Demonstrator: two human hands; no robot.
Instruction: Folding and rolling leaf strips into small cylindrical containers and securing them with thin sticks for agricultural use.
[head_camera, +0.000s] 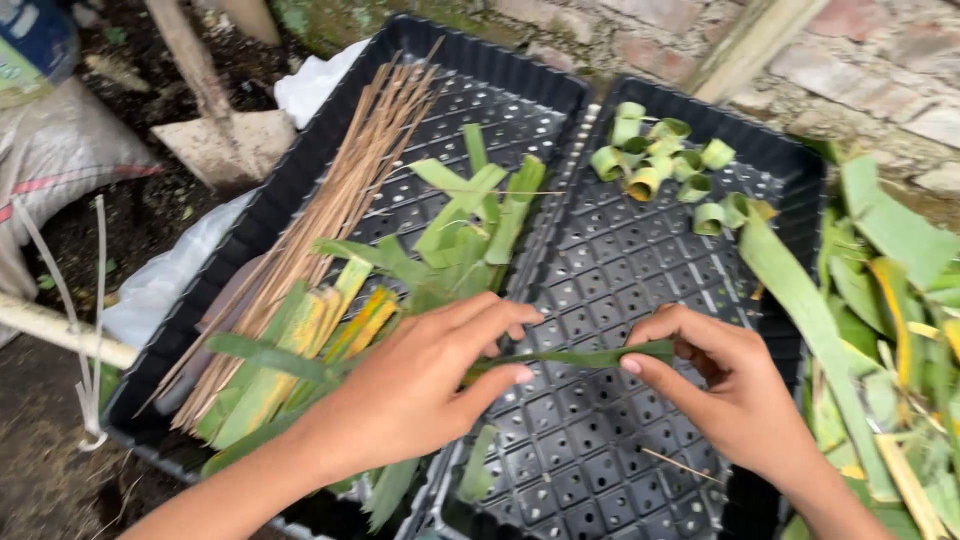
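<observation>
Leaf rings (665, 160) in right tray (790, 165)

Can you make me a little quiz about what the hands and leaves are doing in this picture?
1. True or false: both hands hold the same green leaf strip.
2. Where do the rolled leaf rings lie? A) in the left tray B) at the far end of the right tray C) on the soil
3. What lies along the left tray beside the cut leaves?

Key:
1. True: the left hand and right hand pinch one leaf strip between them.
2. B: the leaf rings lie in the right tray.
3. A bundle of thin brown sticks in the left tray.
</observation>
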